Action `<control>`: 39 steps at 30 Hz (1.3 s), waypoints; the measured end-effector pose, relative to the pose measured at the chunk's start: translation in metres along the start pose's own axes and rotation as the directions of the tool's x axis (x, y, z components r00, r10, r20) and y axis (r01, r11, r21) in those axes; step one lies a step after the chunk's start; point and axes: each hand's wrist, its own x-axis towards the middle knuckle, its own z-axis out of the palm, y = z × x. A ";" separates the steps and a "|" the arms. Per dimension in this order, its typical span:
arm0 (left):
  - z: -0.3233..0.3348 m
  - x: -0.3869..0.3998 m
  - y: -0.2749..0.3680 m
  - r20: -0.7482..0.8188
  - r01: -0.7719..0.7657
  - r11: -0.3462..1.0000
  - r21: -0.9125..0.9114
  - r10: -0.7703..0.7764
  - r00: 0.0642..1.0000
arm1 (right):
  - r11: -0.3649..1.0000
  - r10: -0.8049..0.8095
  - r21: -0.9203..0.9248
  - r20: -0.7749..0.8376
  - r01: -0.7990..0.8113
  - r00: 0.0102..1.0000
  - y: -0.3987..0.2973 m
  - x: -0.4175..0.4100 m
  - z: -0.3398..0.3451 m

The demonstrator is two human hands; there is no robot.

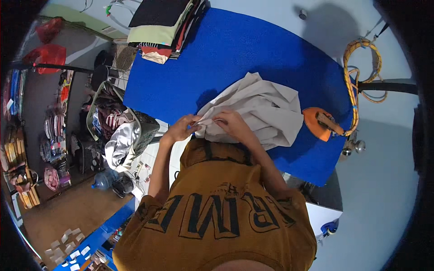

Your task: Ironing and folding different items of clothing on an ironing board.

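A crumpled light grey cloth (257,108) lies bunched on the blue-covered table (230,44), close to my body. At its near left edge, my left hand (181,128) pinches the fabric between thumb and fingers. Just to the right, my right hand (234,125) holds the same edge, its fingertips curled on a fold. A short stretch of edge runs between the two hands. What kind of garment or linen it is, I cannot tell. Right of the cloth, an orange clothes iron (317,123) with a brown handle rests on the table, apart from both hands.
Folded clothes (157,28) form a tall stack at the table's far left corner. Left of the table, a laundry basket (145,130) overflows with clothes. A yellow patterned cord (354,88) loops down at the right to the iron. A blue water jug (105,179) is on the floor.
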 end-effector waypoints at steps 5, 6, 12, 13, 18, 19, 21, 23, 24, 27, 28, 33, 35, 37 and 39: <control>-0.008 0.004 0.029 -0.044 0.018 0.967 0.255 -0.007 0.999 | 0.997 0.073 -0.011 -0.041 -0.073 0.997 -0.010 -0.012 -0.001; -0.007 0.005 0.027 -0.048 0.012 0.967 0.254 0.000 0.999 | 0.998 0.058 -0.033 -0.067 -0.060 0.996 -0.010 -0.013 0.000; 0.000 0.037 0.026 -0.270 0.127 0.978 0.165 -0.079 0.960 | 0.980 0.199 0.046 -0.144 -0.194 0.969 -0.014 -0.021 0.011; -0.005 0.039 0.040 -0.228 0.190 0.974 0.122 -0.159 0.961 | 0.982 0.190 0.036 -0.147 -0.187 0.971 -0.016 -0.021 0.009; 0.007 0.049 0.032 -0.347 0.113 0.985 0.134 -0.060 0.936 | 0.991 0.091 -0.078 -0.182 -0.107 0.979 -0.025 -0.018 0.006; 0.010 0.051 0.027 -0.412 0.016 0.989 0.147 0.046 0.910 | 0.992 0.084 -0.082 -0.175 -0.099 0.981 -0.023 -0.016 0.006; 0.011 0.051 0.028 -0.469 -0.080 0.983 0.167 0.151 0.870 | 0.994 0.035 -0.096 -0.169 -0.052 0.985 -0.021 -0.012 0.006; 0.009 0.048 0.038 -0.460 -0.152 0.985 -0.081 0.098 0.883 | 0.993 0.107 -0.035 -0.181 -0.115 0.978 -0.021 -0.009 0.009; 0.010 0.046 0.038 -0.459 -0.150 0.985 -0.085 0.095 0.883 | 0.985 0.174 0.025 -0.181 -0.173 0.968 -0.023 -0.009 0.009; 0.013 0.043 0.037 -0.437 -0.210 0.966 -0.150 0.126 0.890 | 0.979 0.198 0.086 -0.234 -0.183 0.952 -0.017 -0.007 0.013; 0.014 0.043 0.038 -0.423 -0.204 0.969 -0.142 0.127 0.897 | 0.978 0.202 0.088 -0.235 -0.187 0.951 -0.015 -0.008 0.013; 0.011 0.043 0.050 -0.318 -0.142 0.978 -0.152 0.088 0.944 | 0.961 0.276 0.078 -0.263 -0.265 0.924 -0.003 -0.010 0.017; 0.011 0.040 0.064 -0.337 -0.091 0.979 -0.182 0.025 0.941 | 0.939 0.338 0.159 -0.277 -0.304 0.900 0.003 -0.012 0.021; 0.017 0.043 0.051 -0.349 -0.120 0.978 -0.170 0.054 0.935 | 0.915 0.383 0.240 -0.276 -0.323 0.881 -0.003 -0.010 0.022; 0.020 0.047 0.043 -0.343 -0.157 0.975 -0.158 0.095 0.935 | 0.844 0.491 0.361 -0.222 -0.397 0.842 -0.012 -0.009 0.015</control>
